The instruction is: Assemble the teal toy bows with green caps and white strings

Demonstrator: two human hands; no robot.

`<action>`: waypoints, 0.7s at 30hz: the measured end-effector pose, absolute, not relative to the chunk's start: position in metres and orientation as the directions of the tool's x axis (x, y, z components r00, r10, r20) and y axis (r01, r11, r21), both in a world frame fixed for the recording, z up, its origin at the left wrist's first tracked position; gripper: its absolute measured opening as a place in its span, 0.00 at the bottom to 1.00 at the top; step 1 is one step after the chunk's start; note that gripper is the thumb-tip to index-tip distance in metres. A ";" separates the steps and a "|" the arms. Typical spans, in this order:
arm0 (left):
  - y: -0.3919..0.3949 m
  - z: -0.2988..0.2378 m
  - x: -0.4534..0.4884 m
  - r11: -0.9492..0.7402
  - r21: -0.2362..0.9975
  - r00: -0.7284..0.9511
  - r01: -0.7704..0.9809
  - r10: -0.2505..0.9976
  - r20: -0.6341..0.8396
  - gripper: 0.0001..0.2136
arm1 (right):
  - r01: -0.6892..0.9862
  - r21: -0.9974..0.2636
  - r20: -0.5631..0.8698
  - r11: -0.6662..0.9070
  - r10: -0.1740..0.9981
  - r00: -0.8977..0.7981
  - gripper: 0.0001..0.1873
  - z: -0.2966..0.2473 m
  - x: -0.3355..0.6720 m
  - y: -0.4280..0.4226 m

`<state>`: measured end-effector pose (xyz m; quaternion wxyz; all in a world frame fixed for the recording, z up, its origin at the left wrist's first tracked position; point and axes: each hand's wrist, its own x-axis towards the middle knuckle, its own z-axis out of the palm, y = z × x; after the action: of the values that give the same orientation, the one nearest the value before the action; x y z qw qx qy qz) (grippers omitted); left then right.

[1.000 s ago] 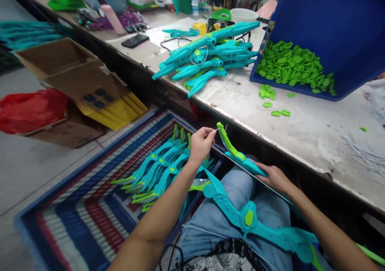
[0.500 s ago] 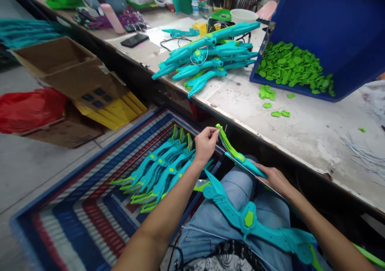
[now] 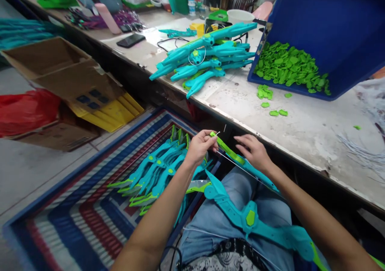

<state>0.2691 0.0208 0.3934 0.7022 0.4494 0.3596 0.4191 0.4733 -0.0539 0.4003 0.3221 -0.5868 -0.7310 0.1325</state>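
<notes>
A teal toy bow (image 3: 237, 160) with a green tip lies across my lap, and a thin white string (image 3: 234, 164) runs along its limb. My left hand (image 3: 198, 146) is closed, pinching the green tip and the string end. My right hand (image 3: 254, 150) rests on the bow's upper limb just behind the tip, with its fingers curled over the limb. A second teal bow (image 3: 249, 219) with a green centre piece lies lower on my lap, over my jeans.
A pile of teal bows (image 3: 156, 170) lies on the striped mat at my left. More teal bows (image 3: 204, 60) sit on the worktable (image 3: 300, 130). A tilted blue bin (image 3: 331, 26) spills green plastic pieces (image 3: 288, 68). Cardboard boxes (image 3: 69, 78) and a red bag (image 3: 27, 110) stand on the floor.
My right hand slid up the bow from the lower limb to just behind the green tip. The tip dropped slightly, and my left hand stayed pinched on it.
</notes>
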 end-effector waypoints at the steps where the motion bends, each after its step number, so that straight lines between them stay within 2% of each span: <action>1: 0.019 0.394 0.268 0.248 0.932 0.391 -0.266 0.911 -0.131 0.22 | 0.717 -0.625 0.332 0.310 0.936 -0.115 0.15 0.405 0.462 -0.036; 6: 0.014 0.395 0.261 0.259 0.926 0.394 -0.274 0.909 -0.138 0.22 | 0.484 -0.798 0.311 0.358 0.933 -0.178 0.05 0.416 0.426 0.010; 11: 0.010 0.392 0.255 0.347 0.922 0.433 -0.173 0.867 -0.245 0.21 | 0.444 -0.820 0.301 0.361 0.932 -0.202 0.07 0.417 0.420 0.006; 13: 0.008 0.388 0.254 0.272 0.960 0.352 -0.062 0.906 -0.234 0.17 | 0.449 -0.846 0.239 0.288 0.957 -0.163 0.07 0.420 0.427 0.017; 14: 0.006 0.385 0.254 0.184 0.983 0.281 -0.007 0.944 -0.175 0.15 | 0.454 -0.860 0.210 0.232 0.973 -0.100 0.07 0.423 0.434 0.027; 16: 0.002 0.380 0.255 -0.018 0.998 0.152 0.055 0.988 0.009 0.10 | 0.462 -0.878 0.210 0.121 0.967 0.146 0.07 0.434 0.451 0.050; 18: -0.001 0.378 0.258 -0.175 0.984 0.120 0.036 0.978 0.170 0.06 | 0.460 -0.885 0.301 0.074 0.844 0.444 0.08 0.449 0.462 0.067; 19: -0.001 0.379 0.260 -0.217 0.976 0.149 0.003 0.965 0.214 0.06 | 0.460 -0.884 0.357 0.090 0.765 0.536 0.08 0.456 0.463 0.069; 21: 0.003 0.385 0.265 -0.206 0.976 0.239 -0.076 0.946 0.219 0.06 | 0.478 -0.855 0.463 0.202 0.714 0.526 0.06 0.464 0.449 0.055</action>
<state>0.2646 0.0026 0.3850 0.5139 0.5963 0.3646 0.4974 0.4488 0.0554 0.4645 0.6110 -0.6242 -0.4773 0.0963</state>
